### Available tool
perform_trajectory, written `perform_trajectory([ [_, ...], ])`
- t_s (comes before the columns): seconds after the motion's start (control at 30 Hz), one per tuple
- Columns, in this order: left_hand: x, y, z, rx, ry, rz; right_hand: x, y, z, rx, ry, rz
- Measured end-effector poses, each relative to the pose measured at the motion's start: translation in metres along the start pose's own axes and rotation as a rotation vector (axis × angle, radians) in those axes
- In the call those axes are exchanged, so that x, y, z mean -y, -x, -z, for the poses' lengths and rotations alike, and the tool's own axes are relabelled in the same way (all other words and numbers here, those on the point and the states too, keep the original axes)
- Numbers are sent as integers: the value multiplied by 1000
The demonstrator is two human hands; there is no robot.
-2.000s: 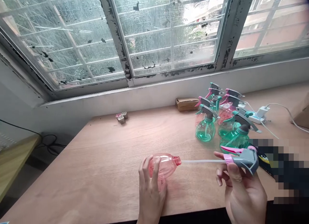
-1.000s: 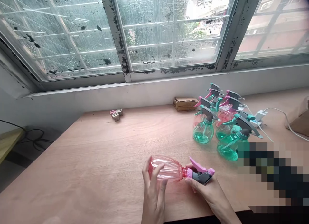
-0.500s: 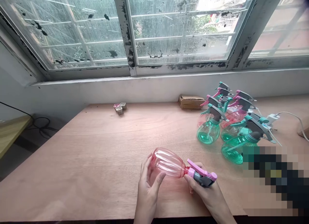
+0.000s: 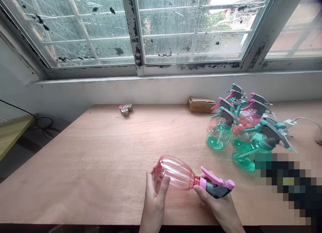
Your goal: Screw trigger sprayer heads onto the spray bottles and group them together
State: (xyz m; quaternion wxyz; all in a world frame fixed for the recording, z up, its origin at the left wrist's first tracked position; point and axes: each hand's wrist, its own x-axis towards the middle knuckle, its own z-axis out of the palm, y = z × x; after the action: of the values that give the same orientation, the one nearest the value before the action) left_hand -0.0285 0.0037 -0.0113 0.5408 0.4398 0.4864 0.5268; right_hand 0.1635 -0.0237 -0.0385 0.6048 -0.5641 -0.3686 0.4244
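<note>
A clear pink spray bottle (image 4: 174, 172) lies on its side in the air above the front of the table, its nozzle end to the right. My left hand (image 4: 156, 194) is closed round its base, thumb along the near side. At the neck, my right hand (image 4: 213, 201) grips the bottle just by the pink collar, with some fingers hidden behind it. The grey and pink trigger head (image 4: 217, 186) sits on the neck and rests over my right hand.
Several green and pink spray bottles (image 4: 219, 135) stand grouped at the right. Behind them are a cardboard box (image 4: 201, 105) and a white plug with a cable (image 4: 289, 123). Small blocks (image 4: 125, 111) sit at the table's back left. A pixelated dark shape (image 4: 294, 182) covers the lower right.
The bottle's trigger end has moved slightly right and toward me, along with my right hand. Both hands keep their hold. The whole view has shifted a little.
</note>
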Motion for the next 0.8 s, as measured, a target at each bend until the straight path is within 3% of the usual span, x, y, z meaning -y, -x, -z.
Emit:
perform_trajectory([
  [0.23, -9, 2, -3, 15, 20, 7, 1, -4, 1, -72, 32, 23],
  [0.4, 2, -1, 1, 93, 49, -32, 3, -7, 2, -72, 76, 46],
  [0.57, 9, -2, 2, 61, -31, -58, 0, -7, 3, -71, 57, 35],
  [0.8, -11, 12, -2, 79, 32, -79, 3, -4, 4, 34, 94, 33],
])
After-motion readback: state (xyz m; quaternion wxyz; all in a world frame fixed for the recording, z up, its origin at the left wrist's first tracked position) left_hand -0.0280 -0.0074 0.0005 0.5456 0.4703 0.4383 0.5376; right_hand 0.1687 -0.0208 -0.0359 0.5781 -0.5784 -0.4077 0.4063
